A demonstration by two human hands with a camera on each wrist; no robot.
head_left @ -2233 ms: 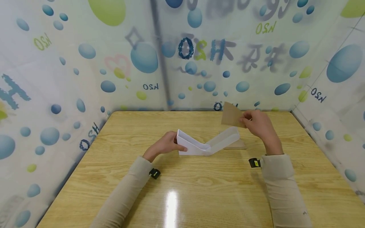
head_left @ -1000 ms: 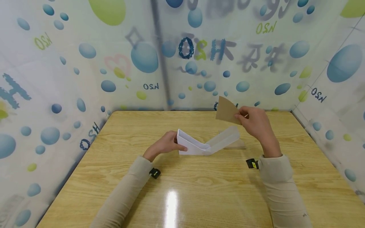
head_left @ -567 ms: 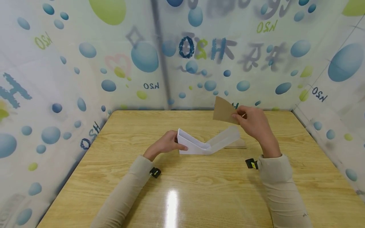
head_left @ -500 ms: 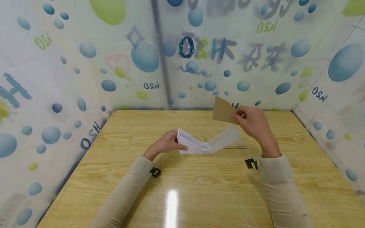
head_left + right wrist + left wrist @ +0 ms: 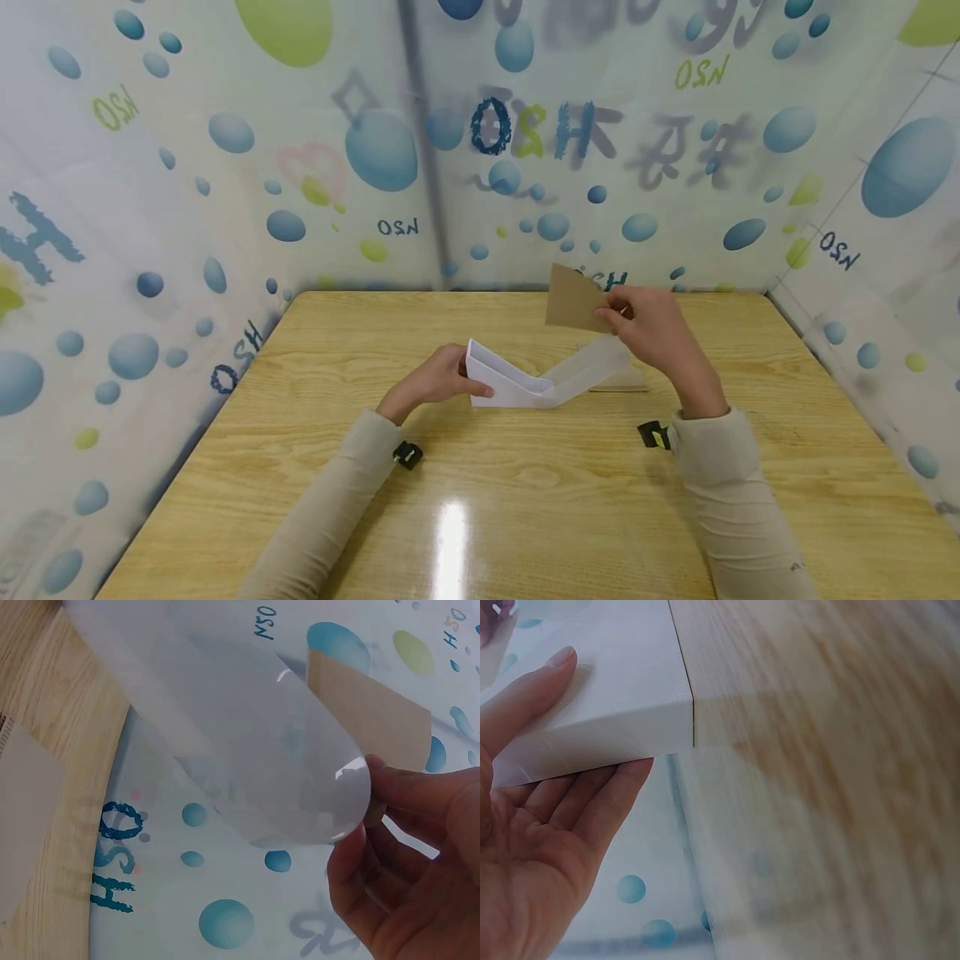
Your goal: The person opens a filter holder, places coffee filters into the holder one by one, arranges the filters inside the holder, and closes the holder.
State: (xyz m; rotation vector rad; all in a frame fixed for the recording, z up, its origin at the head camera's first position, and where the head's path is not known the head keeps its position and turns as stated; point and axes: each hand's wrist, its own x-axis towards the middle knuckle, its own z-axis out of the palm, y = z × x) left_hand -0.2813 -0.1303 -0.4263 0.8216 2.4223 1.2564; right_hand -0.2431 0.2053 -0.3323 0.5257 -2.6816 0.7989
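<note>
My left hand (image 5: 431,379) grips the left end of a white open-topped box (image 5: 506,387), thumb on the near side and fingers behind, as the left wrist view shows. A translucent, round-ended flap (image 5: 588,367) slants up from the box's right end. Above that flap my right hand (image 5: 648,325) pinches a piece of brown kraft paper (image 5: 573,300) by its right edge, between thumb and fingers. In the right wrist view the flap (image 5: 262,742) covers part of the brown paper (image 5: 375,712). What lies inside the box is hidden.
A flat brown kraft pad or stack (image 5: 622,381) lies on the wooden table (image 5: 525,500) behind the flap, partly hidden by it. A patterned curtain (image 5: 480,208) stands close behind the table's far edge. Black wrist cameras hang below both cuffs.
My right hand has carried the brown paper leftward; it rose at first, then came down a little in the last half second. The left hand and the box have stayed in place.
</note>
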